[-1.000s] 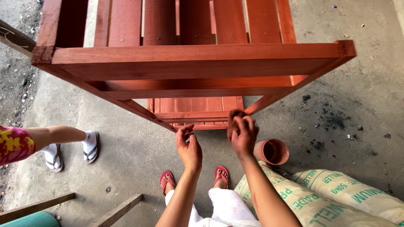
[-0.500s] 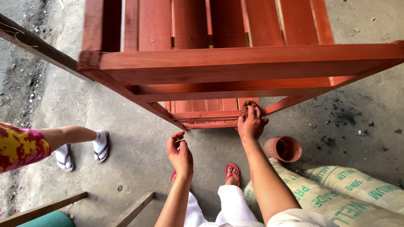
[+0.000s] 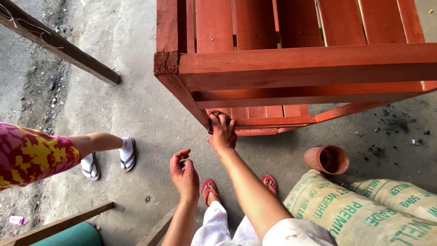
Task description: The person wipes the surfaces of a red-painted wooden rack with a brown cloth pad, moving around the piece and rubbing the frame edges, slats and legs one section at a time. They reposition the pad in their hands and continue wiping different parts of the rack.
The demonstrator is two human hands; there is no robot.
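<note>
Pressing right hand [image 3: 222,132] against red frame [image 3: 291,68], left hand [image 3: 184,174] curled.

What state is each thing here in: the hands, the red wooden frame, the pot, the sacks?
Right hand: pressed on the frame's lower rail, something brown under its fingers.
Left hand: loosely curled, off the frame, apparently empty.
Frame: standing on the concrete, stained red-brown.
Pot: on its side, mouth showing, looks empty.
Sacks: full, lying flat.
</note>
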